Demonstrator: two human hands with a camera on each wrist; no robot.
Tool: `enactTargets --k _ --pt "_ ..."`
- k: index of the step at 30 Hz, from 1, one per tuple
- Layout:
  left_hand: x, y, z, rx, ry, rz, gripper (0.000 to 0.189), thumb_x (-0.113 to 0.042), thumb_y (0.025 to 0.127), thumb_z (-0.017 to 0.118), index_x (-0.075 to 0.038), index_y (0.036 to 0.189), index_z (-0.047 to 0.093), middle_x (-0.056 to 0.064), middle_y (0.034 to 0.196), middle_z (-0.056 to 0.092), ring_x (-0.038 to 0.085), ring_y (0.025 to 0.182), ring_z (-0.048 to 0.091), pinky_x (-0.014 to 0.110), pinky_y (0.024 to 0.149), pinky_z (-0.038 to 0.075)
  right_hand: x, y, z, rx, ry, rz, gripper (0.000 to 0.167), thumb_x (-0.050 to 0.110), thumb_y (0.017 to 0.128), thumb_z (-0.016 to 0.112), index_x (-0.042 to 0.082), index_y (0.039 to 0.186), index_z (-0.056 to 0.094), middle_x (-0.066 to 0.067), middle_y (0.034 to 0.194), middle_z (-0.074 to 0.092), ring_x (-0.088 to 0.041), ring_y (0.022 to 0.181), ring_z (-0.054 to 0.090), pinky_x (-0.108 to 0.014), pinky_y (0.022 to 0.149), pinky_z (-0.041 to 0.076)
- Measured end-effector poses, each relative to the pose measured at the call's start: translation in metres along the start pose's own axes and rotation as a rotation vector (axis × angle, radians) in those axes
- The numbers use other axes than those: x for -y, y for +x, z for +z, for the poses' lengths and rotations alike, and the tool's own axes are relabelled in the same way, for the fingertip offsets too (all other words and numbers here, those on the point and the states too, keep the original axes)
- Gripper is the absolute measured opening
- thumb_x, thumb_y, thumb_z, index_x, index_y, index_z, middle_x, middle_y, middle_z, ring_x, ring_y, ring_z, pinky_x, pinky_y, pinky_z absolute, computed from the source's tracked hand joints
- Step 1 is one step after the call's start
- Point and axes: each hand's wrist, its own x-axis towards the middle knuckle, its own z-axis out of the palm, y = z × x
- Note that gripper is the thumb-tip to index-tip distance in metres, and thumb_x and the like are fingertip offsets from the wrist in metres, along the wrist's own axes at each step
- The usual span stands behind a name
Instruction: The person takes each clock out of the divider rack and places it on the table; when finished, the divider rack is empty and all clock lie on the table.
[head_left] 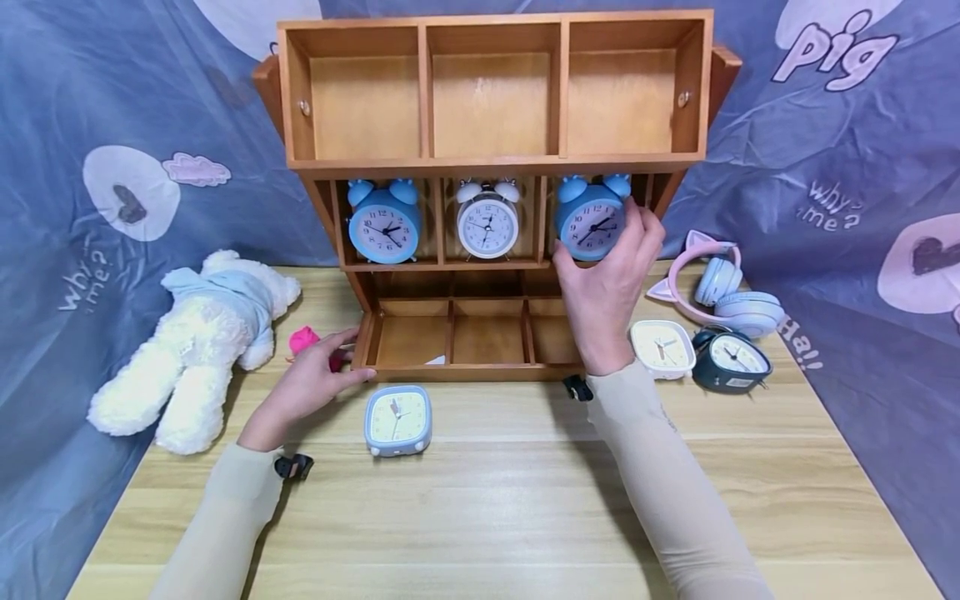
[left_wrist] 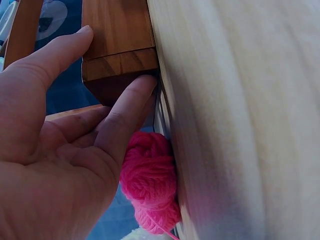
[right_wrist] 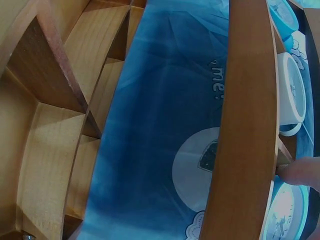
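A blue twin-bell alarm clock [head_left: 594, 225] sits in the right compartment of the wooden shelf's [head_left: 495, 158] middle tier. My right hand [head_left: 611, 292] grips it, thumb at its left side and fingers at its right. In the right wrist view only a fingertip [right_wrist: 297, 172] shows beside the clock [right_wrist: 283, 215]. My left hand [head_left: 311, 387] holds the lower left corner of the shelf, thumb on the front and fingers along the side [left_wrist: 120, 112]. A white twin-bell clock [head_left: 487, 227] stands in the middle compartment, another blue one [head_left: 385, 227] in the left.
On the table [head_left: 495, 500], a blue square clock [head_left: 398, 419] is before the shelf. To the right are a white square clock [head_left: 663, 348], a dark green clock [head_left: 729, 360] and cat-ear headphones [head_left: 720, 287]. Pink yarn [left_wrist: 149, 175] and a white plush bear [head_left: 202, 342] lie left.
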Motion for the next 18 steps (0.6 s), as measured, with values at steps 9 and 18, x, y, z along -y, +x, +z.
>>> enactTargets --k 9,18 --pt "0.0 0.001 0.0 -0.002 -0.008 0.0 0.084 -0.031 0.103 0.084 0.005 0.168 0.044 0.031 0.145 0.072 0.047 0.13 0.074 0.062 0.112 0.059 0.003 0.003 -0.006 -0.018 0.019 -0.025 0.084 0.025 0.089 0.09 -0.003 0.159 0.052 -0.03 0.149 0.052 -0.04 0.146 0.046 -0.042 0.131 0.04" --pt "-0.001 0.001 0.0 -0.001 -0.009 0.001 0.085 -0.031 0.103 0.084 0.005 0.168 0.043 0.031 0.144 0.073 0.046 0.131 0.074 0.062 0.112 0.058 0.009 0.004 -0.016 0.034 0.03 0.007 0.086 0.029 0.088 0.093 0.001 0.16 0.055 -0.029 0.149 0.051 -0.036 0.148 0.046 -0.043 0.129 0.043"
